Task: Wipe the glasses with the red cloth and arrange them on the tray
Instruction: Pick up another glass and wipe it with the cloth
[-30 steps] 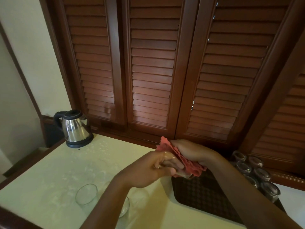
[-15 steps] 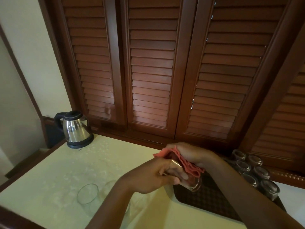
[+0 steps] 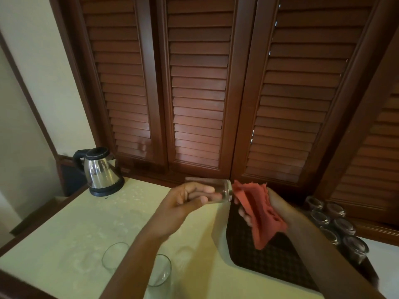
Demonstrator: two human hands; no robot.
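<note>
We have a single wide-angle view from the person's head, facing forward and down over the pale cream countertop [image 3: 64,229] toward the dark brown louvered wooden doors [image 3: 198,87]. It sits close above both forearms, and straight edges bow near the frame borders.

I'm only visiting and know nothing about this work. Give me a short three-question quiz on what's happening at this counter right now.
1. True or false: the red cloth is in the right hand.
2. What is the left hand holding? A) the kettle B) a glass C) the tray
3. Fill in: the wiped glasses stand on the far right side of the dark ____.

Key:
1. True.
2. B. It holds a glass on its side, rim toward the cloth; the kettle stands untouched at the back left.
3. tray.
</note>
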